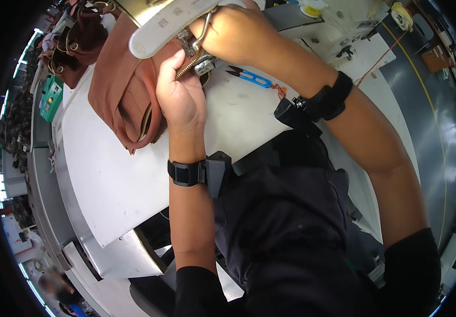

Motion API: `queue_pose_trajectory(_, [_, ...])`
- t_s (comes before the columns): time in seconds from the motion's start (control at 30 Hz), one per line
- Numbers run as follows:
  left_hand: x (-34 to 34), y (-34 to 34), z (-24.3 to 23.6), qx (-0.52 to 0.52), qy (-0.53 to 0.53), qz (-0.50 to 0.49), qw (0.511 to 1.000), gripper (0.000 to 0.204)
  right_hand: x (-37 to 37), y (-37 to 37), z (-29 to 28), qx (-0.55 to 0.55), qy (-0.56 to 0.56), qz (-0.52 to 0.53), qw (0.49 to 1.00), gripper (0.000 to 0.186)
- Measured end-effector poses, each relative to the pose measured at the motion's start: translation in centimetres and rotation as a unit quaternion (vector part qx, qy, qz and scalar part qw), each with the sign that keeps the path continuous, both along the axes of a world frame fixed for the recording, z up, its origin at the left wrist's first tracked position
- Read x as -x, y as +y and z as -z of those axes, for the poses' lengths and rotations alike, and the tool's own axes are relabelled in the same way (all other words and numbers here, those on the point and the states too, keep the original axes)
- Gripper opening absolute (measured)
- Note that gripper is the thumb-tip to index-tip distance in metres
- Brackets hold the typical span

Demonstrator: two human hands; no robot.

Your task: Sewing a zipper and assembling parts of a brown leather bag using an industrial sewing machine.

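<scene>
A brown leather bag (125, 92) with a brass-toothed zipper (188, 66) lies under the head of a sewing machine (167, 26). My left hand (183, 100) is closed on the bag's edge beside the zipper, thumb pointing up toward the needle area. My right hand (233, 34) is curled behind the machine head, close to a bent metal lever (204, 29); its fingertips are hidden there, and what they hold cannot be seen. Blue thread snips (254, 78) lie on the white worktable (117, 185) below my right forearm, touching a tangle of orange thread (279, 91).
More dark red bags (83, 37) sit at the far left, near a green box (52, 99). A white bottle (312, 7) stands at the back. Beyond the table's right side is a grey floor (423, 105) with a yellow line. Another person (62, 288) is at the lower left.
</scene>
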State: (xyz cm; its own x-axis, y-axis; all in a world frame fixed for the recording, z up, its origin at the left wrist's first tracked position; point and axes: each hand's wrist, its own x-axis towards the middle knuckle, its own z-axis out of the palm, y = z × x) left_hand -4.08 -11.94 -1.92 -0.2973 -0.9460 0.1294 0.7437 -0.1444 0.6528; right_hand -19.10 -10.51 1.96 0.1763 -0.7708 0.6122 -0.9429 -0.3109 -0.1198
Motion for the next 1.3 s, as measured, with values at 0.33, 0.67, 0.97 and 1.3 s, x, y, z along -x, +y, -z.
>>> queue_pose_trajectory(0.33, [-0.6,0.9,-1.1,0.001,-0.099,-0.042,0.994,0.026,-0.3,-0.6,0.2,0.042,-0.172,-0.003,0.984,0.023])
queue_pose_trajectory(0.67, [-1.6,3.8,-2.1,-0.003,-0.176,-0.078,0.981,0.016,-0.8,0.0,0.4,0.129,-0.184,0.002,0.974,0.021])
queue_pose_trajectory(0.97, [-1.0,4.6,-1.4,0.043,-0.222,-0.097,0.969,0.021,-0.4,-0.5,1.6,0.189,-0.164,0.055,0.967,0.016])
queue_pose_trajectory(1.3, [0.0,4.6,-0.8,0.016,-0.148,-0.102,0.983,0.043,-0.3,2.0,-0.3,0.044,-0.240,0.022,0.970,0.020])
